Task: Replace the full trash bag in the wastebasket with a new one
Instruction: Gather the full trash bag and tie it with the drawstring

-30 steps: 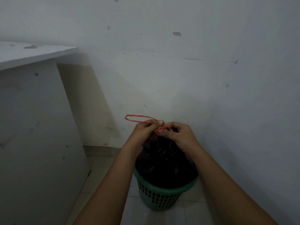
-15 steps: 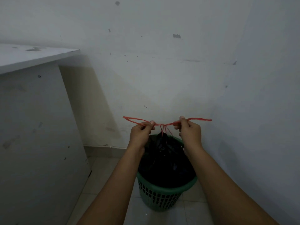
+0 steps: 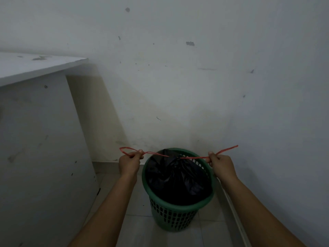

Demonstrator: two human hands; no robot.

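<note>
A green plastic wastebasket (image 3: 170, 220) with a perforated wall stands on the tiled floor near the wall corner. Inside it sits a full black trash bag (image 3: 176, 179), its mouth gathered at the top. A red drawstring (image 3: 193, 157) runs taut across the bag's neck. My left hand (image 3: 130, 162) pinches the string's left end, where a loop sticks out past the fingers. My right hand (image 3: 221, 164) pinches the right end, with a loose tail pointing up and to the right. Both hands are level with the basket's rim, one on each side.
A white desk (image 3: 41, 122) with a solid side panel stands close on the left. White walls (image 3: 195, 86) meet in a corner behind and to the right of the basket. Pale floor tiles (image 3: 138, 234) lie around the basket.
My hands started together over the bag's neck and have pulled apart sideways, drawing the red string taut. The bag has dropped lower into the basket.
</note>
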